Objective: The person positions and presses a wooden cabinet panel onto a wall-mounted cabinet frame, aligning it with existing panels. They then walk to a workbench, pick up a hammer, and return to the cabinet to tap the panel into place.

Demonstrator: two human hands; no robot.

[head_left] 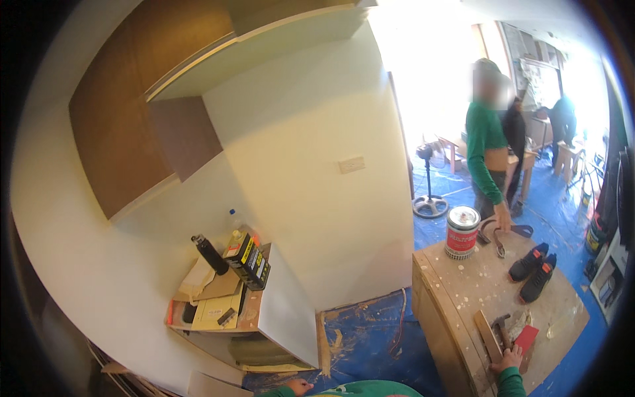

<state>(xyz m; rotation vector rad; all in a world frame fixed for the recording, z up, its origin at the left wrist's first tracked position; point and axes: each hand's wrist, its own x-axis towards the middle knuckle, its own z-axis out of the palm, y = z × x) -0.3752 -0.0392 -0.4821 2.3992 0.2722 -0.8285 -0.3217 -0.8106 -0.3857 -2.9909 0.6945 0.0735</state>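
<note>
At the lower right, my right hand (508, 360) reaches onto a wooden cabinet top (456, 291). Its fingers are closed around the handle of a hammer (503, 331) that lies there. Beside the hammer are a narrow wooden strip (487, 336) on the left and a flat red piece (526, 339) on the right. My left hand (299, 386) is low in the middle, close to my body, with its fingers curled in and nothing visible in them.
The cabinet top also bears a paint can (462, 233), dark shoes (533, 272) and a belt (501, 246), near a co-worker's hand (503, 217). Left, a low cabinet (284, 331) carries a metal can (246, 260) and a black bottle (209, 255). Wall cabinets (126, 126) overhang. Blue sheeting (360, 337) covers the floor.
</note>
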